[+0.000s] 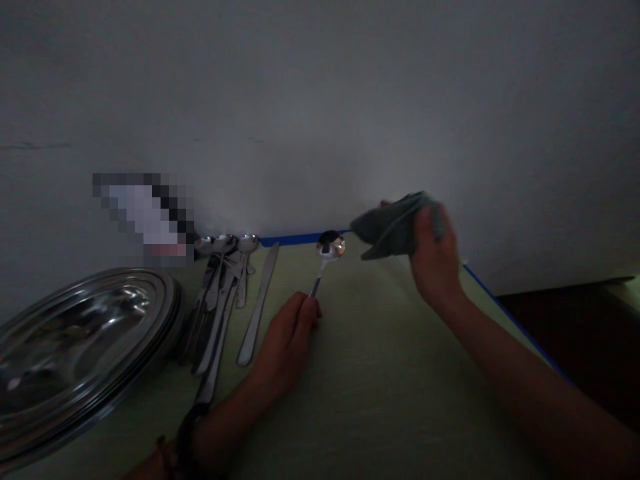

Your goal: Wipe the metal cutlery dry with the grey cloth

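My left hand (290, 340) is closed around the handle of a metal spoon (330, 248), whose bowl points away from me toward the wall. To the right, my right hand (435, 260) grips a grey-green cloth (393, 227), raised a little above the table and apart from the spoon. A table knife (259, 307) lies just left of the spoon. Beyond it is a pile of cutlery (220, 300), with several spoons and other pieces overlapping.
A stack of oval metal platters (167, 300) stands at the left. The pale green table (370, 373) has blue edging (295, 239) and meets a grey wall (320, 120) at the back. A blurred-out patch (145, 213) is above the platters. Dark floor (565, 333) shows at the right.
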Demonstrator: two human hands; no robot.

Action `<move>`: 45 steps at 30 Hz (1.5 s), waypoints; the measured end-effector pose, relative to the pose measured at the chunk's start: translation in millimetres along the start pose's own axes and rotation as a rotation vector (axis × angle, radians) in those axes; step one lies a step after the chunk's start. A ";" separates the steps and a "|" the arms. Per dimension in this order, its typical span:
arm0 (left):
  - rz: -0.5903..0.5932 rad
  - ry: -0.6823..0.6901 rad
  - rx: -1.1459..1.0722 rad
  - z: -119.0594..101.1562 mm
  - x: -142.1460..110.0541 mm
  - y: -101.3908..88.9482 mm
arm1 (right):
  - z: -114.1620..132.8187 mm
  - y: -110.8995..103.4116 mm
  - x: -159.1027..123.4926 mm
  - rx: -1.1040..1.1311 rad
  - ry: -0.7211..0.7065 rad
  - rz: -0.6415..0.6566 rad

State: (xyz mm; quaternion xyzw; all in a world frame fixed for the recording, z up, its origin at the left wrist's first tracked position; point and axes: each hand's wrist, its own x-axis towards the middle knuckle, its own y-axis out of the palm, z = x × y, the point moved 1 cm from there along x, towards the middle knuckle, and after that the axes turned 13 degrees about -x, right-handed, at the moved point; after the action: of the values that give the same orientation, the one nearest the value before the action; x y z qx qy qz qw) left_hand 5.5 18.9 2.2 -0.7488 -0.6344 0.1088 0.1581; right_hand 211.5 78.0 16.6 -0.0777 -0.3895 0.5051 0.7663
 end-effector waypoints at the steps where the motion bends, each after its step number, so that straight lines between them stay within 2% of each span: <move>1: -0.002 0.003 -0.001 0.0 0.0 0.1 | 0.6 7.2 -7.1 -0.058 -0.008 0.129; 3: -0.008 0.007 -0.003 0.1 0.3 0.3 | 4.5 20.7 -18.7 -0.124 -0.135 0.402; 4: -0.008 0.009 -0.003 0.2 0.5 0.4 | 7.6 24.2 -21.2 -0.124 -0.172 0.470; 5: -0.010 0.011 -0.005 0.2 0.7 0.5 | 11.7 24.6 -20.9 -0.102 -0.184 0.485; 9: -0.011 0.020 -0.023 0.2 1.2 0.4 | 27.7 -0.9 -0.2 -0.172 -0.249 0.045; 11: -0.016 0.016 -0.029 0.5 1.1 0.1 | 26.0 -17.0 11.3 -0.144 -0.211 -0.093; 13: -0.020 0.008 -0.027 1.1 0.8 -0.1 | 17.7 -29.0 19.2 -0.187 -0.211 -0.151; 16: -0.019 0.011 -0.024 1.6 0.5 -0.1 | 4.1 -37.9 24.9 -0.289 -0.253 0.031; 20: -0.007 0.018 -0.022 0.8 0.6 -0.1 | -1.2 -41.5 25.4 -0.115 -0.160 -0.092; 23: -0.011 0.006 -0.018 0.5 1.3 -0.3 | -1.5 -27.3 20.7 -0.251 -0.183 0.142; 26: -0.017 0.012 -0.019 0.9 1.7 -0.1 | -2.2 -10.4 13.3 -0.324 -0.165 0.105; 29: -0.014 0.021 -0.023 1.2 1.3 0.4 | -2.1 7.4 0.4 -0.275 -0.131 0.050; 32: -0.021 0.016 -0.031 0.7 0.5 0.3 | -2.2 26.7 -17.4 -0.214 -0.135 0.121; 35: -0.031 0.022 -0.024 0.0 0.2 0.3 | -2.5 39.8 -30.4 -0.158 -0.225 0.185; 38: -0.031 0.024 -0.013 0.8 0.5 1.4 | -5.2 41.1 -32.3 -0.066 -0.198 0.102; 42: -0.032 0.021 -0.008 3.0 0.5 2.9 | -12.4 35.8 -27.9 0.062 -0.012 -0.076; 45: -0.032 0.024 -0.024 3.3 -0.1 3.2 | -17.9 33.7 -25.8 0.167 0.113 -0.103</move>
State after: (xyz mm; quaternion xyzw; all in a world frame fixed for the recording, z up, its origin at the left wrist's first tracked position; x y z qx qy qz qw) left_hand 7.2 18.7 -2.1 -0.7418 -0.6455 0.0898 0.1583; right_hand 194.7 77.5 -26.3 -0.0218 -0.3057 0.4905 0.8158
